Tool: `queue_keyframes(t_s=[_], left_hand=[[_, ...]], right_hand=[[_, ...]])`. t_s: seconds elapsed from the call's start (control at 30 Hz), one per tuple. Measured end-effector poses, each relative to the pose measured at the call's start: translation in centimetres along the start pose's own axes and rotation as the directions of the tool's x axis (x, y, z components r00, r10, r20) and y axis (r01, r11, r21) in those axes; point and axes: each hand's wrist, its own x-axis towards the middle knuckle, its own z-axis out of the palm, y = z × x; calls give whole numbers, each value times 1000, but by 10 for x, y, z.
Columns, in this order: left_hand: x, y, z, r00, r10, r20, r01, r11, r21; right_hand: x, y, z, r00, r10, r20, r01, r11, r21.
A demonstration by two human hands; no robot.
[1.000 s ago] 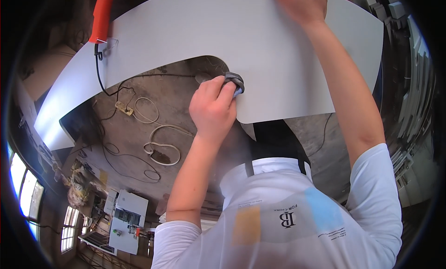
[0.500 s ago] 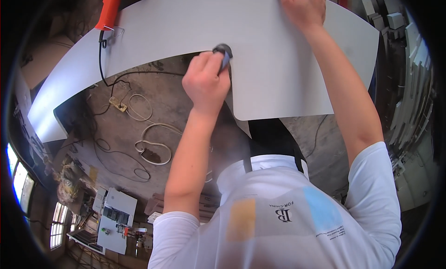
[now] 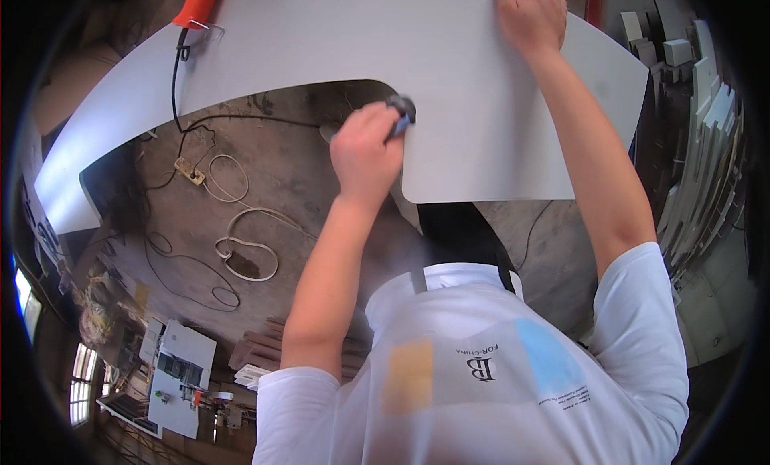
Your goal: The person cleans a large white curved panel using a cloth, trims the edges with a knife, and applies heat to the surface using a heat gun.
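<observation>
your left hand (image 3: 367, 152), fisted around a small dark sanding pad (image 3: 401, 112), has slid right along the curved inner edge of the white panel (image 3: 337, 44) since a second ago, so more edge looks worked. your right hand (image 3: 531, 16) stays pressed flat on top.

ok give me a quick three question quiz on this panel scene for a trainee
1. True or false: the right hand rests flat on top of the white panel.
2. Which hand grips the small dark pad at the panel's inner edge?
A. left hand
B. right hand
C. neither
3. Fill in: the orange tool lies on the panel, and its black ____ hangs down over the edge.

Key
1. True
2. A
3. cord
</observation>
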Motion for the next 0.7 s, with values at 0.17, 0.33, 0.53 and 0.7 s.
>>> queue_keyframes(t_s=[0.17, 0.33, 0.53, 0.7], left_hand=[[-17, 3, 0, 1000, -4, -10, 3, 999, -39], [-13, 0, 2, 998, -57, -29, 54, 994, -93], [4, 5, 2, 994, -108, -8, 106, 983, -150], [-30, 1, 2, 987, -155, 43, 159, 979, -128]], right_hand=[[1, -4, -6, 999, 30, 14, -30, 1000, 2], [2, 2, 3, 1000, 28, 0, -28, 1000, -5], [3, -7, -6, 999, 21, -30, -20, 999, 35], [3, 3, -3, 1000, 31, 5, -31, 1000, -4]])
